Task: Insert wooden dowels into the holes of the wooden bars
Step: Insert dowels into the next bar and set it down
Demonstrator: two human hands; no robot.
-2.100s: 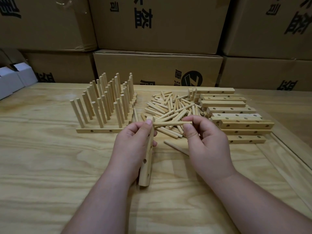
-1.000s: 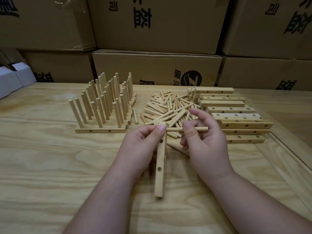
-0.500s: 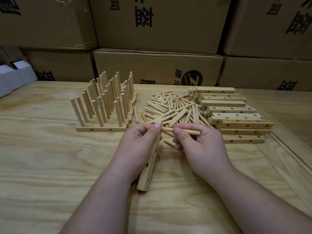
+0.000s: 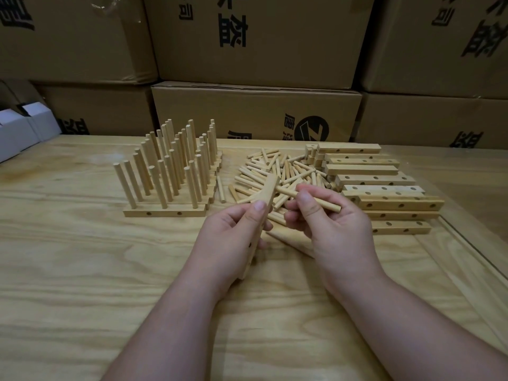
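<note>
- The left hand (image 4: 233,232) has its grip closed round a wooden bar (image 4: 266,204), thumb on the near face and fingers curled behind, holding it on end and tilted so its top leans away from the person.
- The bar's lower end (image 4: 245,270) sits just above or on the desk (image 4: 82,270); which of the two cannot be told.
- The right hand (image 4: 330,224) pinches a single dowel (image 4: 310,200) between thumb and fingertips, the grip tight on its middle.
- That dowel lies nearly level, its left tip meeting the upper part of the held bar, its right end jutting past the fingers.
- Behind the hands lies a loose heap of dowels (image 4: 277,171) on the desk.
- To the left of the heap stand finished bars (image 4: 165,213) with rows of upright dowels in them.
- To the right of the heap is a stack of empty bars (image 4: 384,196), their drilled holes showing.
- One stray dowel (image 4: 291,243) lies on the desk beneath the right hand.
- Cardboard boxes (image 4: 255,111) with printed characters are stacked along the far edge of the desk.
</note>
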